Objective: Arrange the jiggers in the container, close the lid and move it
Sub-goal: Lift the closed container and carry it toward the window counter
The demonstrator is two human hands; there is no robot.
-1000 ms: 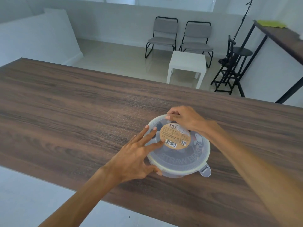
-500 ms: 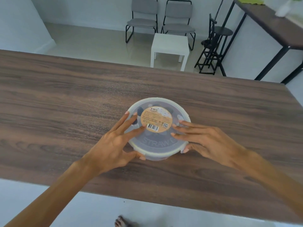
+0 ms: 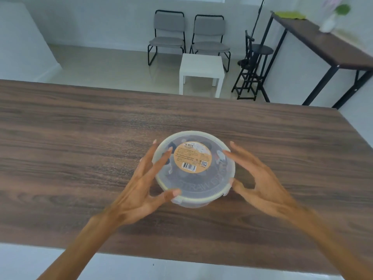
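Observation:
A round translucent container [image 3: 198, 201] sits on the wooden table [image 3: 80, 138], its lid [image 3: 214, 182] on top with a tan round label [image 3: 192, 156]. Dark shapes of jiggers [image 3: 171, 145] show dimly through the lid; their number is unclear. My left hand [image 3: 141, 190] clasps the left side, thumb at the front-left rim and spread fingers across the lid's left edge. My right hand [image 3: 260, 182] clasps the right side, thumb on the rim by a lid tab, fingers over the right edge. Both hands are motion-blurred.
The table's near edge [image 3: 181, 259] runs just below my forearms, and its right edge slants away at the far right. Beyond the table stand a white side table [image 3: 201, 67], two grey chairs [image 3: 169, 35], a black stool [image 3: 258, 53] and a dark console table [image 3: 323, 41].
Both hands slid from lying flat on the lid out to its sides, thumbs now at the rim. The view has tilted up slightly.

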